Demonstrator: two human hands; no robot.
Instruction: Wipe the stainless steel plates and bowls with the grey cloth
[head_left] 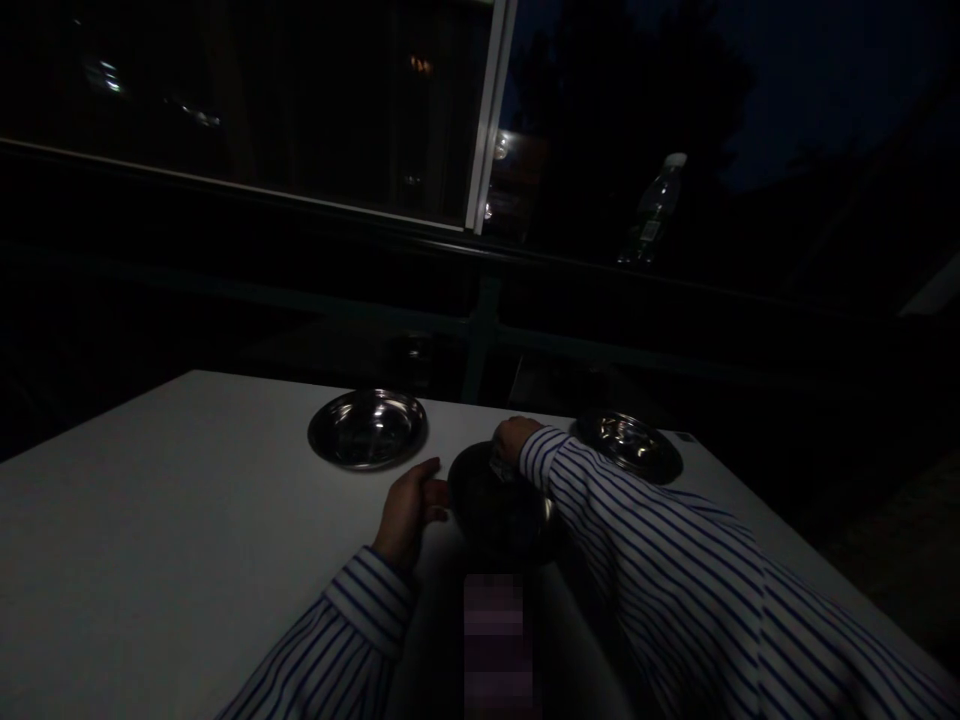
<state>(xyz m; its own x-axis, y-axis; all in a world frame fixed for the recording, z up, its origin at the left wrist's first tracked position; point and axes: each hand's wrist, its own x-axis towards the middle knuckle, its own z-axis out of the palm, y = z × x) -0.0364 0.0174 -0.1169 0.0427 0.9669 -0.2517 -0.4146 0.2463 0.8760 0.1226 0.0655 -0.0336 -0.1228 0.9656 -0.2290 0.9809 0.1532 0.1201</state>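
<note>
A round, dark metal plate (499, 515) is in front of me at the near edge of the white table (187, 530). At its left rim is my left hand (409, 512), thumb raised and fingers curled against the edge. My right hand (516, 440) reaches to the plate's far inner side with fingers closed. Beneath those fingers a small, pale, crumpled wad (501, 468) shows, pressed to the plate; its material is too dark to tell. Blue-striped sleeves cover both my wrists.
One shiny metal plate (369, 430) sits back left, another (630, 445) back right, partly behind my right sleeve. Beyond the table's far edge, a clear bottle (656, 215) with a white cap stands on the window ledge. A pale window frame (491, 115) rises behind. The scene is very dark.
</note>
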